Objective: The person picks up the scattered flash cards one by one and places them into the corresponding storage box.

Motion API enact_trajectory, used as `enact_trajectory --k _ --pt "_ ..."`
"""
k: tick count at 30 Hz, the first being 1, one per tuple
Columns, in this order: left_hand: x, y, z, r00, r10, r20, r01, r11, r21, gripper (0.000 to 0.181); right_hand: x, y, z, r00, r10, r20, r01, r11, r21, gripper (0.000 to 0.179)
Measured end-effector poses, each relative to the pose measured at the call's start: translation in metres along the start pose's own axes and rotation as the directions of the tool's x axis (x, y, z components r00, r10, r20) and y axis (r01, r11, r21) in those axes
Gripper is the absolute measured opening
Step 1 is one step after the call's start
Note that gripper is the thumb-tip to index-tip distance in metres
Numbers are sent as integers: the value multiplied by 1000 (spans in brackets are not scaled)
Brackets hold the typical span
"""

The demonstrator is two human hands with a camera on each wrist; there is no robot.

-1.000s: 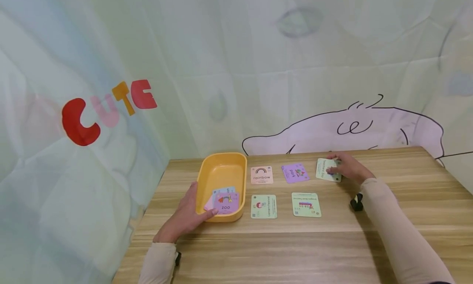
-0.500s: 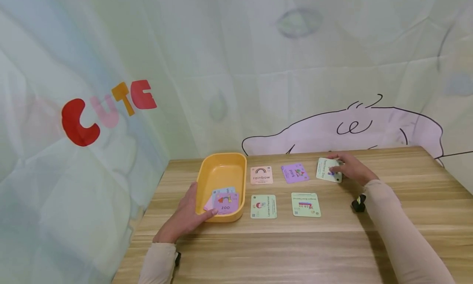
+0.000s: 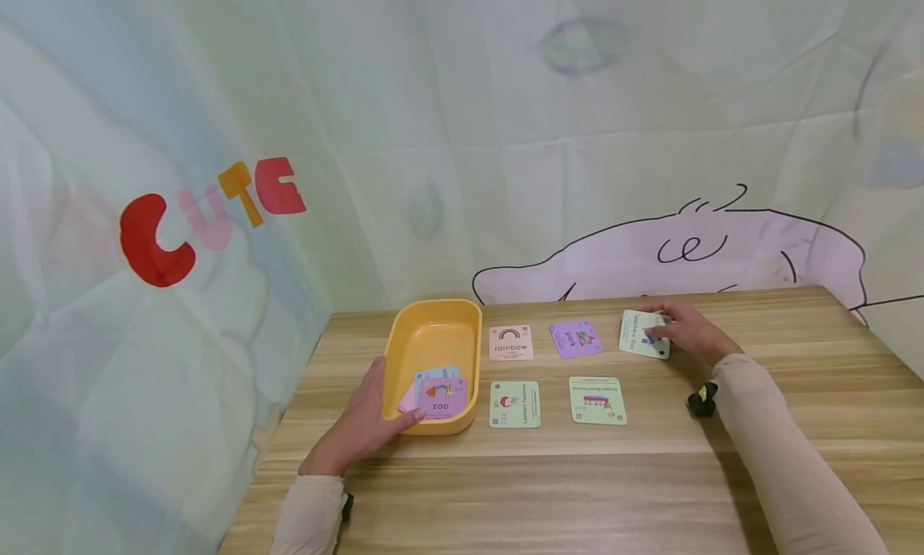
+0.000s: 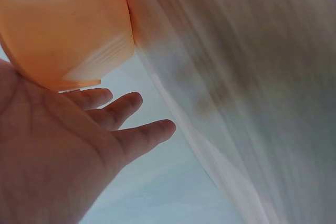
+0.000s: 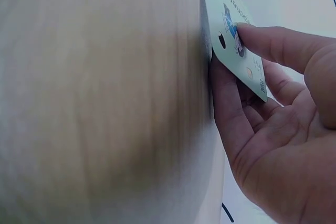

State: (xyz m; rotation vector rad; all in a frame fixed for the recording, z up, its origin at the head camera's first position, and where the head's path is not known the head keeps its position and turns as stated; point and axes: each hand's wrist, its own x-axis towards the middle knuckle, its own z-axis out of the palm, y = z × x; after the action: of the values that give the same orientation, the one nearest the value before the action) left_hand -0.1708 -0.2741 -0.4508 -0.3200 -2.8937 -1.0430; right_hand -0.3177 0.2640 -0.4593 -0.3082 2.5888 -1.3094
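Observation:
In the head view my right hand (image 3: pixel 686 329) pinches a pale green "Teachers' Day" card (image 3: pixel 637 338) at the back right of the table. The right wrist view shows the thumb (image 5: pixel 278 45) on the card's printed face and fingers (image 5: pixel 228 98) underneath, with the card tilted. On the left, my left hand (image 3: pixel 364 415) rests against a yellow tray (image 3: pixel 395 350), its thumb across the near rim. Its other fingers (image 4: pixel 149 136) reach out straight and spread past the tray's wall in the left wrist view. Inside the tray lie a purple "zoo" card (image 3: pixel 442 407), a blue one and a pink one.
Between tray and right hand, a "rainbow" card (image 3: pixel 511 348) and a purple "park" card (image 3: pixel 575 338) lie behind a "Lantern Festival" card (image 3: pixel 516 404) and a "Dragon Boat Festival" card (image 3: pixel 599 401). A printed curtain (image 3: pixel 447 138) hangs behind the wooden table (image 3: pixel 549 499).
The right hand and its pinched card have shifted very slightly to the right, with the card's tilt changing a little. The left hand and tray stay in place.

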Motion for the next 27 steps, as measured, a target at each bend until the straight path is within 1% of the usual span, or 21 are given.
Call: enact_trajectory --k 7,15,23,27 --pt "0 0 0 1000 -3 4 3 1000 2 95 0 0 -1 999 47 23 -48 998 31 51" --pt "-1 0 0 1000 -7 3 7 1000 -10 96 -3 -2 -1 999 38 30 -40 998 53 51" --pt "-2 0 0 999 -43 15 44 999 -5 102 -4 -2 0 999 30 27 -32 997 69 47" --pt "-2 1 0 1000 -26 10 26 999 -20 99 -4 -1 0 999 20 28 -22 997 67 47"
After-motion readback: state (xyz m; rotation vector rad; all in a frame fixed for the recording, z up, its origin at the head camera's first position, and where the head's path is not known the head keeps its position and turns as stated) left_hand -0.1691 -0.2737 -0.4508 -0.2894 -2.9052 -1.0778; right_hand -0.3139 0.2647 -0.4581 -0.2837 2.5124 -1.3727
